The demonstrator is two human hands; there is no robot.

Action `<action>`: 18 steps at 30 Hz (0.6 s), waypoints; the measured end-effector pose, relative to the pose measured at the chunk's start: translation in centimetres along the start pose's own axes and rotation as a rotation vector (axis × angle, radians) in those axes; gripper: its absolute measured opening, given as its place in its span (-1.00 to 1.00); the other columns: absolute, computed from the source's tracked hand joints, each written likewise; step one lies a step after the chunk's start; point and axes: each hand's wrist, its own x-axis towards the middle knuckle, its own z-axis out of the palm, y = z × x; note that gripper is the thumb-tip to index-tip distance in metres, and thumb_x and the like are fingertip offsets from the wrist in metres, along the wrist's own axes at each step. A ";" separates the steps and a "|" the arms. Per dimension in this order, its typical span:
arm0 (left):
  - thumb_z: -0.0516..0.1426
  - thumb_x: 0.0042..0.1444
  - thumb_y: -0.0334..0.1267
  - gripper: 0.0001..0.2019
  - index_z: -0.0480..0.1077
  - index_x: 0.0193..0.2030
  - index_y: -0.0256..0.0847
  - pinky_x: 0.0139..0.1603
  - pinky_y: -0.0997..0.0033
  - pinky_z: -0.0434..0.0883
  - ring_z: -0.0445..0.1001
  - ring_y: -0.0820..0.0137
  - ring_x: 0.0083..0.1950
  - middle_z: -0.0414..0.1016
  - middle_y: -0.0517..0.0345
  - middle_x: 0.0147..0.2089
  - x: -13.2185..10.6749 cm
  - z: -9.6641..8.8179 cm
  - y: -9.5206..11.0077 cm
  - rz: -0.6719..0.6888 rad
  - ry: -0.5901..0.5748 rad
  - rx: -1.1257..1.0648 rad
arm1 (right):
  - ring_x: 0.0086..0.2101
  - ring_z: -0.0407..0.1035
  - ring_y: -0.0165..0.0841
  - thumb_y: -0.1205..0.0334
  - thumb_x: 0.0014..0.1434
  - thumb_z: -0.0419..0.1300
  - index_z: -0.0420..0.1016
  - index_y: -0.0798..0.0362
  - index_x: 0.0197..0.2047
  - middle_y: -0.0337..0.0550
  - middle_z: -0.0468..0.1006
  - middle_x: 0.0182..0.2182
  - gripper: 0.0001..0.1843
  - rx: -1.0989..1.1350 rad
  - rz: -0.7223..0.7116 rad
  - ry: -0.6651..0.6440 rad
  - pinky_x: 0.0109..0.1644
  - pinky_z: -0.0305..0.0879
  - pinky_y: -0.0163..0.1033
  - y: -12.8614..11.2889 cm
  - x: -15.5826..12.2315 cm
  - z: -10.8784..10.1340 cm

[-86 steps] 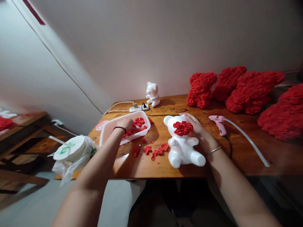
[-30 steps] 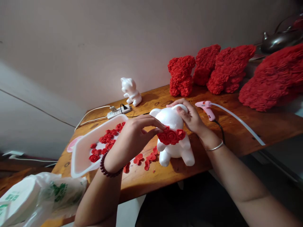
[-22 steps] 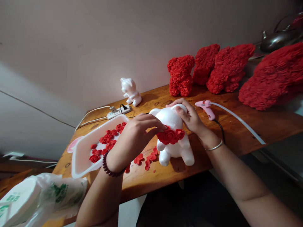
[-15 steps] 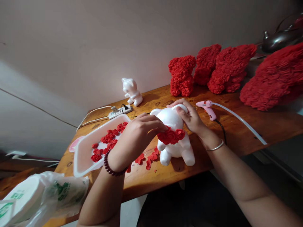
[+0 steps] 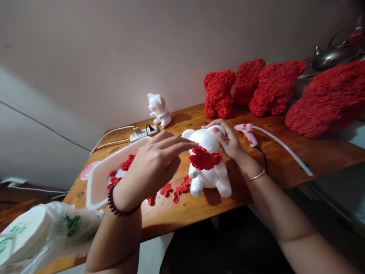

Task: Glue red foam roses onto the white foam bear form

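A white foam bear (image 5: pixel 209 179) sits on the wooden table (image 5: pixel 188 217), with a patch of red foam roses (image 5: pixel 203 160) on its chest. My right hand (image 5: pixel 224 140) grips the top of the bear's head. My left hand (image 5: pixel 154 160) hangs in the air to the left of the bear, fingers stretched towards the roses, fingertips close to them and holding nothing. Behind that hand, a white plastic tray (image 5: pixel 98 179) holds loose red roses (image 5: pixel 127 163), partly hidden.
A pink glue gun (image 5: pixel 247 134) lies right of the bear, near a long glue stick (image 5: pixel 282 146). Red petals (image 5: pixel 176 194) lie on the table. Farther back are a power strip (image 5: pixel 144 134), a bare foam bear (image 5: pixel 159 110) and rose-covered bears (image 5: pixel 219 93). A plastic bag (image 5: pixel 68 224) sits near the table's left edge.
My left hand has lifted off the rose patch and moved left over the tray, its fingers straighter, leaving the roses uncovered. My right hand stays on the bear's head. The view has shifted slightly.
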 end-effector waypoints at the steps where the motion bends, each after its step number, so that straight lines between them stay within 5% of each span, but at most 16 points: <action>1: 0.05 0.31 -0.51 -0.63 0.53 0.13 -0.14 0.00 0.25 0.48 0.51 0.30 0.00 0.64 0.11 0.05 0.0 0.2 0.2 0.014 -0.015 0.018 | 0.01 0.52 -0.29 -0.16 0.37 0.11 0.44 -0.06 -0.07 -0.14 0.63 -0.04 -0.65 -0.008 0.005 0.004 0.16 0.40 -0.14 -0.1 0.0 0.0; 8: 0.07 0.32 -0.46 -0.63 0.55 0.11 -0.02 0.01 0.22 0.50 0.50 0.28 0.09 0.61 0.20 0.14 0.0 1.1 0.4 0.057 -0.056 0.018 | 0.00 0.52 -0.29 -0.19 0.36 0.11 0.43 -0.06 -0.09 -0.14 0.64 -0.05 -0.63 -0.013 0.019 0.016 0.17 0.40 -0.12 -0.3 0.0 0.0; 13: 0.04 0.29 -0.51 -0.58 0.52 0.17 -0.10 0.02 0.18 0.52 0.52 0.29 0.02 0.63 0.10 0.12 0.0 0.2 0.3 0.001 0.042 -0.002 | -0.02 0.52 -0.31 -0.15 0.37 0.11 0.44 -0.08 -0.09 -0.17 0.64 -0.06 -0.67 -0.023 0.000 0.024 0.16 0.40 -0.15 -0.2 0.1 0.0; 18: 0.07 0.30 -0.49 -0.62 0.55 0.12 -0.06 -0.03 0.22 0.52 0.51 0.28 0.02 0.63 0.21 0.13 -0.1 1.2 0.3 0.073 -0.035 0.032 | -0.01 0.52 -0.30 -0.14 0.38 0.11 0.46 -0.07 -0.07 -0.16 0.64 -0.06 -0.67 -0.030 -0.029 0.014 0.15 0.40 -0.14 0.1 0.1 0.0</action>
